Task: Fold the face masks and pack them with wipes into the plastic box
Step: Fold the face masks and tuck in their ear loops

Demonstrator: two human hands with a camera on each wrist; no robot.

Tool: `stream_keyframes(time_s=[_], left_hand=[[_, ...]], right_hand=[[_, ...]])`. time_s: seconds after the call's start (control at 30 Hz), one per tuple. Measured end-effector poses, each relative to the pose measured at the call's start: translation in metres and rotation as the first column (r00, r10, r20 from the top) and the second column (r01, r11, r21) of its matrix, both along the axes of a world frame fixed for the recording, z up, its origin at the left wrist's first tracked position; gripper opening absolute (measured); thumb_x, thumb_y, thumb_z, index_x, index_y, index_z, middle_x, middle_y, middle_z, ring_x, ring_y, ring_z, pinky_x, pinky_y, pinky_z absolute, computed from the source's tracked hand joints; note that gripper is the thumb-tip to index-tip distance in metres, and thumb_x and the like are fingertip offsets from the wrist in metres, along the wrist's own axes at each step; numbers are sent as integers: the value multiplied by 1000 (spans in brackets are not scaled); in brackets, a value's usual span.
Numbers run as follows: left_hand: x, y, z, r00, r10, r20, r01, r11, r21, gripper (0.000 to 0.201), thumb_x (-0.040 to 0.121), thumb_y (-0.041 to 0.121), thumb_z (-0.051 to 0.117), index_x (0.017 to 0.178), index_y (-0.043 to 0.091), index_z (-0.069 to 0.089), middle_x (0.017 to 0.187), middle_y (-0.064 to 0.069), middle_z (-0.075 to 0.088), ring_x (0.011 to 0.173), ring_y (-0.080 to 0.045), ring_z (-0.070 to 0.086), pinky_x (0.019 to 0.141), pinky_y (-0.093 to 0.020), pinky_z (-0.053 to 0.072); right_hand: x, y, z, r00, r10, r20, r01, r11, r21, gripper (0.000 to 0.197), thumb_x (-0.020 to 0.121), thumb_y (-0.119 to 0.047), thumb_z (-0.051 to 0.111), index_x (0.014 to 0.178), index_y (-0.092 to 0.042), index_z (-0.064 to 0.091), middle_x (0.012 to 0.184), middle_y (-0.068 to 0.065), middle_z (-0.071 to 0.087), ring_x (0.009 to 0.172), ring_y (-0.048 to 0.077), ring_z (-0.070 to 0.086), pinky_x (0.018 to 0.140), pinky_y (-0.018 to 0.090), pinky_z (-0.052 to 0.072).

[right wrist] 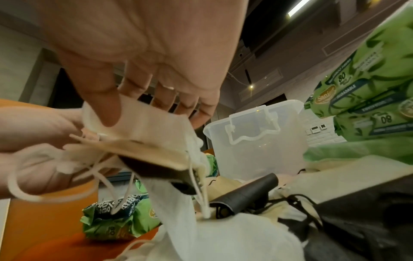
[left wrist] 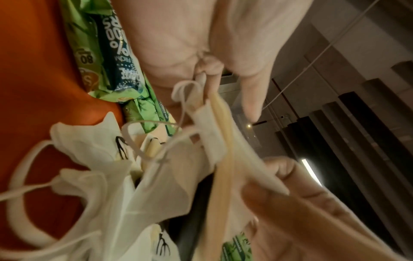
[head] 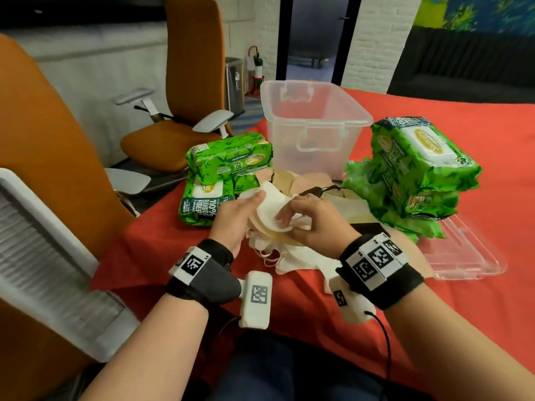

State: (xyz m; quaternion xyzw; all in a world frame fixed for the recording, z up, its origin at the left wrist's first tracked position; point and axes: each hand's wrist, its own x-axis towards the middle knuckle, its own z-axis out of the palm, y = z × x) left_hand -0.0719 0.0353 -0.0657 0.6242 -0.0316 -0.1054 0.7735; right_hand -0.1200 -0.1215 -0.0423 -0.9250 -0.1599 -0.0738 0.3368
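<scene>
I hold a small stack of folded face masks, white, tan and black, above the red table. My left hand grips its left end with ear loops hanging from the palm. My right hand pinches the right end, thumb on top and fingers behind. The stack hangs over a pile of loose masks. The clear plastic box stands open behind the pile. Green wipes packs lie left and stacked right.
The box's clear lid lies flat at the right under the wipes stack. Orange office chairs stand left of the table. The red tablecloth stretches bare to the right and towards me.
</scene>
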Motion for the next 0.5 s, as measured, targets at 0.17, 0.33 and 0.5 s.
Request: stream_keyframes(time_s=[0.17,0.33,0.5], left_hand=[[5,-4,-12,985,-45,167,-4,959,284,19,76,1,71,92,10,70,81,-5,71,68,-15,66,58,-20,50],[10,-9,-10,965,-93,244,6,942,336,23,73,3,75,84,22,69,89,-5,71,86,-24,67,87,-42,53],[15,-8,-5,965,-85,248,-6,939,344,19,76,5,72,84,21,68,88,-4,70,85,-21,65,89,-42,52]], right_hand=[[8,-9,4,994,-100,-41,105,985,140,42,71,-33,43,102,-18,67,102,9,58,99,20,50,88,33,38],[33,-13,5,981,-187,-43,189,981,48,26,78,-24,72,102,-18,65,101,8,55,98,22,51,89,41,41],[38,-15,6,976,-212,49,191,944,268,38,74,-15,76,58,-30,44,61,-10,46,58,1,43,59,20,33]])
